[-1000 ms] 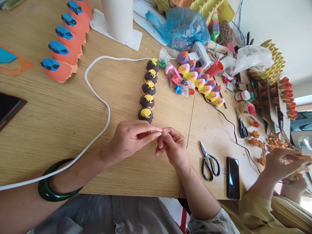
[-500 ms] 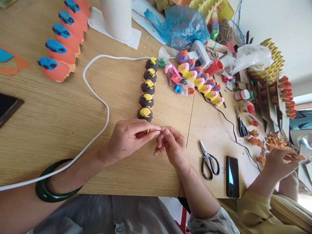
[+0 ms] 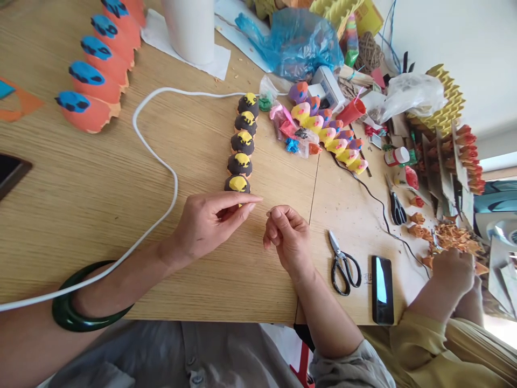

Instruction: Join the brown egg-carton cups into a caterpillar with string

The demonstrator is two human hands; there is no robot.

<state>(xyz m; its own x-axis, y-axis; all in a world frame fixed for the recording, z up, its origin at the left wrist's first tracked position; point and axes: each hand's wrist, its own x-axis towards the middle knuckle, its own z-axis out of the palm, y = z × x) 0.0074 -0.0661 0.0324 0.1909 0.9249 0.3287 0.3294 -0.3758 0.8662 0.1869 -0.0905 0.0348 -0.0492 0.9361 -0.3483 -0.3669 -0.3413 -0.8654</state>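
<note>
My left hand (image 3: pixel 214 223), with a dark green bangle (image 3: pixel 70 299) on its forearm, has thumb and index finger brought together; anything between their tips is too small to see. Just to its right, my right hand (image 3: pixel 287 233) is closed, thumb pressed on the curled index finger, and a tiny bit of something shows at the fingertips. The hands are slightly apart. Directly behind my left hand stands a row of egg-carton cups (image 3: pixel 243 141), covered in black with yellow tops and dark marks. My left fingers partly hide its near end.
At the far left lies an orange cup row (image 3: pixel 92 75) with blue tops. A white cable (image 3: pixel 176 183) crosses the table and my left forearm. Right of me are scissors (image 3: pixel 342 264), a phone (image 3: pixel 382 291) and another person's hands (image 3: pixel 454 269). Yellow-pink cup rows (image 3: pixel 329 137) stand behind.
My hands, whose fingertips met before, have come apart, the right one shifting slightly right. The other person's hand has lowered and moved left. The whole view has shifted a little.
</note>
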